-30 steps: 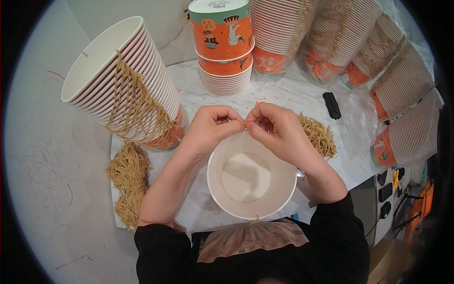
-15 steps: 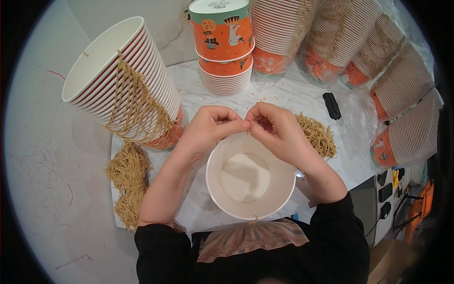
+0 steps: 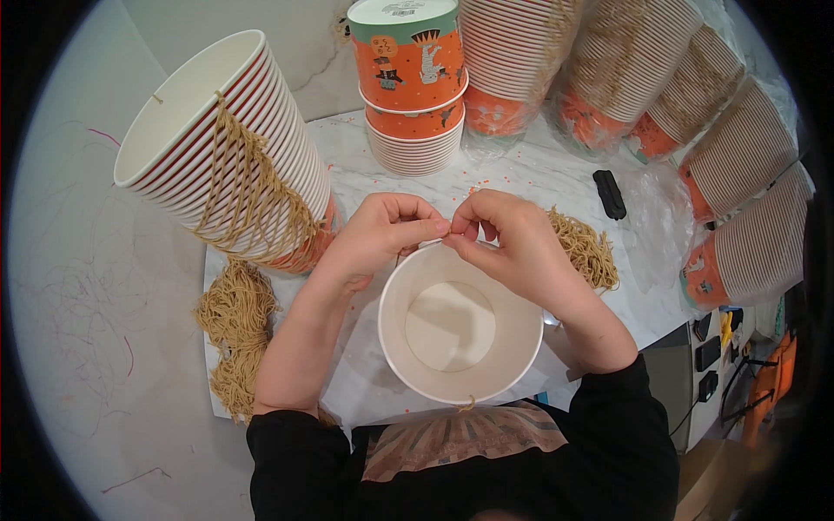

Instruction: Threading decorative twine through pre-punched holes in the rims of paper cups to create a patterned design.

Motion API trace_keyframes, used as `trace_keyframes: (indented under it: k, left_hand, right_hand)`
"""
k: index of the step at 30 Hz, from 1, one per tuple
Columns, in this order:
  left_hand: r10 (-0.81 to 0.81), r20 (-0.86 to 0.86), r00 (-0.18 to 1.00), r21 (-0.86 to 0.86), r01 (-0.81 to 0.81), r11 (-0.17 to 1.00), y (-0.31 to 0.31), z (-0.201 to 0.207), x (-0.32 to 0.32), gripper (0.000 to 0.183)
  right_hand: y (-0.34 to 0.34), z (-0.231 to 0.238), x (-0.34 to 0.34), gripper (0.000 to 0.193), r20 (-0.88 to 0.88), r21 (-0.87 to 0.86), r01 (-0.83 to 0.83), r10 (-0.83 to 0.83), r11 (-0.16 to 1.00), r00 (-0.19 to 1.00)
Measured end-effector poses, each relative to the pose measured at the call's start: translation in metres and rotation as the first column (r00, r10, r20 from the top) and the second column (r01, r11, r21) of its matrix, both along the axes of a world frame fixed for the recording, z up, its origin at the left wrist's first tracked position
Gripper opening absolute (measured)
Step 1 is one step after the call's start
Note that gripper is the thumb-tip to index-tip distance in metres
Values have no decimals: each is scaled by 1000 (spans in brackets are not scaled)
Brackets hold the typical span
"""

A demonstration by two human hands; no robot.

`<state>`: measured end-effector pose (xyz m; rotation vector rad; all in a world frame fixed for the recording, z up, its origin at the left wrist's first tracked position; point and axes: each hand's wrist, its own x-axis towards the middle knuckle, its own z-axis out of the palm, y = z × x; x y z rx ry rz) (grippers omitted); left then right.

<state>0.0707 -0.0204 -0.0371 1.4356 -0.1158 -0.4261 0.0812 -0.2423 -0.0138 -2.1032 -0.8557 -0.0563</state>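
Left hand (image 3: 393, 227): thumb and forefinger drawn together at the tips, nearly no gap between them. Right hand (image 3: 511, 233): thumb and forefinger likewise closed at the tips, with a small space behind them. The two sets of tips meet just at the far rim of the white bucket (image 3: 452, 326). Whatever they have hold of there is too small and covered to identify; cannot tell.

The bucket sits directly below and nearer the body, mouth up, bare inside, between the forearms. A short loop of tan cord (image 3: 469, 404) shows at its near rim, close to the black shirt (image 3: 512, 478).

Just beyond the right hand, on its right: a loose tangle of tan string (image 3: 582, 250) on the marbled table (image 3: 343, 143). Left of the left forearm: a larger bundle of tan yarn (image 3: 236, 339).

Farther left, a tall leaning stack of nested buckets (image 3: 291, 143), cords draped down its side. Past the hands, a shorter stack topped by an upside-down orange bucket (image 3: 404, 69). Right rear: several more stacks (image 3: 743, 148), leaning, some in clear plastic. In front of them, a black object (image 3: 610, 194), kind unclear, beside crumpled plastic (image 3: 653, 217).
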Motion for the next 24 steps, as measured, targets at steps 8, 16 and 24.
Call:
trace_keyframes:
  k: [8,16,24]
  left_hand:
    - [-11,-28,1000,-19,10,1000,12,-1,5,13]
    - [-10,-16,1000,-9,10,1000,12,1,5,10]
    - [-16,-31,999,-13,16,1000,12,1,5,11]
  right_hand:
    - [1,3,-2,14,-45,-38,10,-11,999,999]
    - [2,8,-4,18,-79,-34,8,-10,999,997]
    - [3,6,-4,15,-97,-20,-8,6,1000,995]
